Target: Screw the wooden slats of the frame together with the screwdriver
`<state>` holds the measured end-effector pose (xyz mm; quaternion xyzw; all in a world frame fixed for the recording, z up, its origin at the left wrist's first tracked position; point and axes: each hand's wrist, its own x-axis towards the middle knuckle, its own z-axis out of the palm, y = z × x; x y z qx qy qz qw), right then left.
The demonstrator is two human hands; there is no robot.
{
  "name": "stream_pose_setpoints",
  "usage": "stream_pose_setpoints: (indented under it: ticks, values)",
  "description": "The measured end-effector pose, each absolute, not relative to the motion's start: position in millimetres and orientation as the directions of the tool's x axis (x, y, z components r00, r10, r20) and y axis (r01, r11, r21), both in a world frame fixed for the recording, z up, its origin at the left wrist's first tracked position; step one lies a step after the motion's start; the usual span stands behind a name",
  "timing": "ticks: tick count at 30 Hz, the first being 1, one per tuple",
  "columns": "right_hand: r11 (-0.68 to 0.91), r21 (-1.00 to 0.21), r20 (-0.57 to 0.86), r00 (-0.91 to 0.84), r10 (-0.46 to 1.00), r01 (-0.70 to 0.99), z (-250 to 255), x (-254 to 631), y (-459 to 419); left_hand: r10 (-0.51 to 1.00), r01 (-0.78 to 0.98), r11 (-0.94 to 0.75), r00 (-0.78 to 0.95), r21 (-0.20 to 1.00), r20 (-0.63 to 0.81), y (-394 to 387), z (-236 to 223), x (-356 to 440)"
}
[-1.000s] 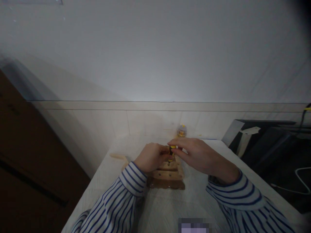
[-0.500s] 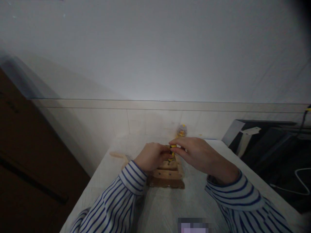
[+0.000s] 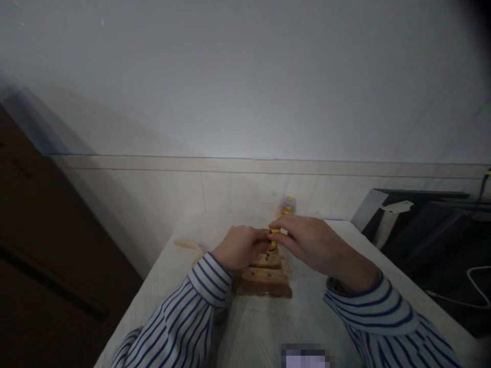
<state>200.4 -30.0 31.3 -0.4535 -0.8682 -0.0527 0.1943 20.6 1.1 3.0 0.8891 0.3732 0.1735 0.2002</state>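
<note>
Hands both busy on my feed: R hand (image 3: 307, 243) pinches the top of a small yellow tool (image 3: 275, 236) betw thumb & fingers, L hand (image 3: 240, 248) is closed in on its lower side, prob steadying it. Tool stands approx upright over the far part of the wooden piece (image 3: 264, 280), which rests on the tabletop (image 3: 253, 332), mostly twd 6 o'clock from the fingertips. Can't tell if the tip is seated, too small & hidden from my end. Progress, as I judge it: wooden parts sit stacked together w/ a couple of dark dots (image 3: 269, 275) on the near side, fasteners I'd guess, so that bit looks done. Spot under the tool looks unfinished, as both hands are on it. Pale wooden bit (image 3: 187, 245) at 10 o'clock, can't say if it joins on, so I'd count it as open. Clear container (image 3: 288, 207) at 1 o'clock & blurred-out device (image 3: 307, 359) at 5 o'clock, neither in hand
</note>
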Motion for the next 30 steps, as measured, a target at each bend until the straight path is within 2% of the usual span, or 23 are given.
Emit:
stream_pose_setpoints:
  ticks: [13, 22, 30]
  values:
    - [0.58, -0.107, 0.374, -0.508, 0.776, 0.808, 33.1, 197.8, -30.5, 0.747, 0.549, -0.602, 0.645, 0.58, 0.164, 1.5, 3.8, 19.9]
    - [0.629, -0.156, 0.39, -0.537, 0.748, 0.762, 29.9, 201.3, -29.9, 0.748, 0.547, -0.603, 0.641, 0.581, 0.173, 1.0, 3.5, 18.9]
    - [0.591, -0.083, 0.407, -0.514, 0.755, 0.802, 29.1, 200.6, -28.4, 0.731, 0.539, -0.626, 0.657, 0.563, 0.183, 2.0, 3.9, 21.1]
